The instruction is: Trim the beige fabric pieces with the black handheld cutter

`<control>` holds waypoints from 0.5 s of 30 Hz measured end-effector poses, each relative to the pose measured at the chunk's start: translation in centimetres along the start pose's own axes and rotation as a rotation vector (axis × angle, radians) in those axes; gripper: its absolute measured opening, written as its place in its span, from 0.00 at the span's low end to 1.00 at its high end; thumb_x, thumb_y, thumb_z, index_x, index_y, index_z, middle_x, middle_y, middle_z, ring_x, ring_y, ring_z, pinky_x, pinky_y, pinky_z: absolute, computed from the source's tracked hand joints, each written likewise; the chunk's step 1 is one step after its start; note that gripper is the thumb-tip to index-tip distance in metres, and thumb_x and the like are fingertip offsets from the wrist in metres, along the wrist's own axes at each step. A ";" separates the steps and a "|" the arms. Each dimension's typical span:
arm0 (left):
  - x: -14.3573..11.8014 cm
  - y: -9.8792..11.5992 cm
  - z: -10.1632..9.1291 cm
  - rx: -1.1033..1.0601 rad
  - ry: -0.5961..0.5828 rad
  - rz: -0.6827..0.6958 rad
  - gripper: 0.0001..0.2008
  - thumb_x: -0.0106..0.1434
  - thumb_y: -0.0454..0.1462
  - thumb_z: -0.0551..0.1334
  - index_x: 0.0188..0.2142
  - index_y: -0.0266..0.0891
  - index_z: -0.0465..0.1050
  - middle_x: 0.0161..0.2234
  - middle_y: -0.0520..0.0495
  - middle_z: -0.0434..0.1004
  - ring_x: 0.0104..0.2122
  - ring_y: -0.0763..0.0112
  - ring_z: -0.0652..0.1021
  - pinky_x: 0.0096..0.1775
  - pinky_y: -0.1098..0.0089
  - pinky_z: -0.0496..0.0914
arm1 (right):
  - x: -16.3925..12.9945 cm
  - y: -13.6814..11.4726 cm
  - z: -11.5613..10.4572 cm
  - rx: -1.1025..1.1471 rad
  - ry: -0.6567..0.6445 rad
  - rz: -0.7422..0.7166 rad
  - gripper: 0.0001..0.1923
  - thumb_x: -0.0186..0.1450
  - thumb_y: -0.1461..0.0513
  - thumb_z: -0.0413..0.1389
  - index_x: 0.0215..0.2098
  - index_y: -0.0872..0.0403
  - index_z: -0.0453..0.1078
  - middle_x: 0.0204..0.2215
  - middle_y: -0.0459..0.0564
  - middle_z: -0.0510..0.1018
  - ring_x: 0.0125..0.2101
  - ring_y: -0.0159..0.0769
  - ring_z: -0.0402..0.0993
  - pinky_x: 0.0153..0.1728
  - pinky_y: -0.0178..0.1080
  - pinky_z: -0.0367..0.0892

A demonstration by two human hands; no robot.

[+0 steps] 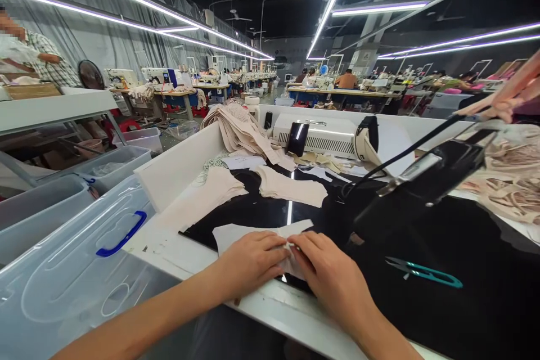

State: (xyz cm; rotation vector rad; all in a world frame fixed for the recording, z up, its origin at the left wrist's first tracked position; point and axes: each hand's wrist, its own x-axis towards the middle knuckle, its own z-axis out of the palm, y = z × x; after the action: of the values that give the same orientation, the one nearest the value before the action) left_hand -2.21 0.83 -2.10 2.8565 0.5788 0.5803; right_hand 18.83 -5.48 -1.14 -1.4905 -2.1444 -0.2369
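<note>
Both hands lie at the near edge of the bench [177,259], meeting over a pale fabric piece [236,233] that rests flat on the black glossy panel [261,211] set into the benchtop. The left hand [248,261] lies palm down with the fingers loosely curled, its fingertips pressing the cloth where it bunches. The right hand [324,270] comes in from the other side, fingers bent, pinching the same bunched edge of the fabric between thumb and fingertips; the two hands touch or nearly touch there. Farther back on the panel lie more beige cut pieces [291,185], and a heap of folded beige fabric [238,126] sits against the bench's white wall. A pair of teal thread snips [424,273] lies on the black surface to the right of the right hand, apart from it. To the left of the bench stands a clear plastic bin with a lid and a blue handle [122,236]; what is in it cannot be made out. Behind it, open grey bins [113,166] hold something pale and crumpled.
</note>
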 end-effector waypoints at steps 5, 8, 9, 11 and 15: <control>0.0 -0.1 0.0 -0.021 -0.016 -0.020 0.17 0.73 0.38 0.63 0.59 0.38 0.72 0.62 0.40 0.73 0.62 0.54 0.73 0.65 0.55 0.67 | -2.0 -1.2 -0.2 -0.063 0.029 -0.145 0.14 0.76 0.66 0.45 0.49 0.53 0.73 0.30 0.47 0.81 0.28 0.37 0.78 0.26 0.36 0.67; 0.0 -0.2 -0.2 -0.041 -0.024 -0.016 0.18 0.74 0.39 0.62 0.61 0.37 0.72 0.63 0.39 0.72 0.63 0.54 0.72 0.65 0.55 0.66 | -2.3 -1.2 -1.7 -0.033 0.068 -0.147 0.13 0.75 0.66 0.47 0.49 0.52 0.73 0.37 0.49 0.84 0.34 0.36 0.80 0.33 0.36 0.72; 0.1 -0.3 -0.2 -0.046 -0.026 -0.011 0.18 0.75 0.40 0.62 0.61 0.37 0.72 0.63 0.38 0.72 0.63 0.54 0.72 0.65 0.54 0.66 | -2.3 -1.1 -2.5 -0.016 0.097 -0.140 0.12 0.75 0.66 0.49 0.49 0.51 0.73 0.39 0.49 0.85 0.36 0.36 0.81 0.36 0.36 0.73; 0.1 -0.5 -0.4 -0.052 -0.034 0.001 0.18 0.76 0.41 0.60 0.61 0.38 0.72 0.64 0.38 0.72 0.64 0.55 0.72 0.66 0.54 0.65 | -2.5 -0.7 -4.4 -0.002 0.190 -0.143 0.12 0.74 0.66 0.52 0.52 0.49 0.72 0.42 0.49 0.85 0.40 0.37 0.82 0.43 0.37 0.74; 0.2 -0.7 -0.8 -0.048 -0.081 0.015 0.20 0.77 0.41 0.59 0.64 0.38 0.70 0.65 0.40 0.70 0.65 0.56 0.69 0.67 0.55 0.64 | -3.5 2.3 -8.0 -0.116 0.564 -0.046 0.14 0.66 0.64 0.64 0.49 0.45 0.74 0.39 0.46 0.84 0.37 0.41 0.82 0.43 0.44 0.74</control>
State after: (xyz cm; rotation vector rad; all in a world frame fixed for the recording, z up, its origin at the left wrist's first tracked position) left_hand -2.59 1.65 -1.49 2.8260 0.5238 0.4715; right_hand 24.38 -10.88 3.60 -1.2433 -1.7290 -0.7165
